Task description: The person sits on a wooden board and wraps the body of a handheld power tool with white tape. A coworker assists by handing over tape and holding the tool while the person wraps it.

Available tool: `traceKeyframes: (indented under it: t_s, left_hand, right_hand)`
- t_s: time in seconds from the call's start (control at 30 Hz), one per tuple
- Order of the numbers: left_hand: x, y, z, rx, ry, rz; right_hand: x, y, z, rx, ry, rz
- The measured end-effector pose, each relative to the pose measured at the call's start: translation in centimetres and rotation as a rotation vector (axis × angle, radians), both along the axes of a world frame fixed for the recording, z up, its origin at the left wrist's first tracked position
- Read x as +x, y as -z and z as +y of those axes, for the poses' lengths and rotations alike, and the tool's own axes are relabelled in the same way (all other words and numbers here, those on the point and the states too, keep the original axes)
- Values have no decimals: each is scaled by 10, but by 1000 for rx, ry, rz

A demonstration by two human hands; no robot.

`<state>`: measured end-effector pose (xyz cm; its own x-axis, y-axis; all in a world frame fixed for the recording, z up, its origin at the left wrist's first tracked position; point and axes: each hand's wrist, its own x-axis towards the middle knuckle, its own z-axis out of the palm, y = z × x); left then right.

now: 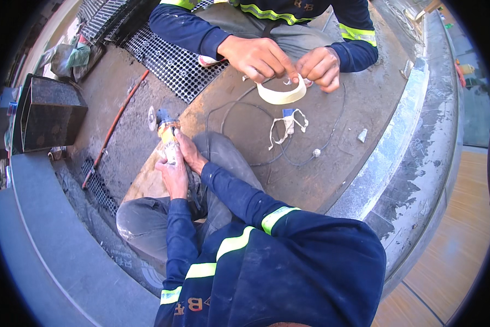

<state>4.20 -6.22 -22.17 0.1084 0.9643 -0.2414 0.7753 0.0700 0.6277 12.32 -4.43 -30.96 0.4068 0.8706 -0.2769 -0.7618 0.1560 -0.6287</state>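
My left hand (172,177) and my right hand (190,150) are both closed around a dusty yellow power tool (167,132), which looks like an angle grinder, over my bent legs (226,158). Its blue and orange head points away from me. A small pale disc (151,119) shows just left of the head; whether it is attached I cannot tell. Across from me a co-worker's two hands (264,60) (320,68) finger a cream loop of tape (282,96). Below it a blue-and-white object (289,120), a tangled pale strip (272,136) and a dark cable (310,162) lie on the dusty ground.
An orange hose (122,113) runs along the left. Black perforated mats (174,65) lie at the upper left, near a dark metal box (51,117). A grey ledge (65,229) borders the lower left; a pale curved strip (386,152) and stone edge (419,174) border the right.
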Motion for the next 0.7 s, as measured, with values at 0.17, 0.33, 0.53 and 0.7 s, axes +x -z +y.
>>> traceKeyframes:
  t_s: [0.17, 0.33, 0.53, 0.7]
  left_hand:
    - [-1, 3, 0, 38, 15, -36]
    - [3, 10, 5, 51, 17, -20]
    - [2, 14, 7, 64, 14, 4]
    - [-1, 19, 8, 48, -35, 67]
  right_hand:
    - [2, -7, -4, -1, -26, 31]
    - [5, 6, 6, 21, -3, 27]
    - [3, 18, 10, 39, -11, 1]
    - [-8, 76, 30, -45, 273, -677]
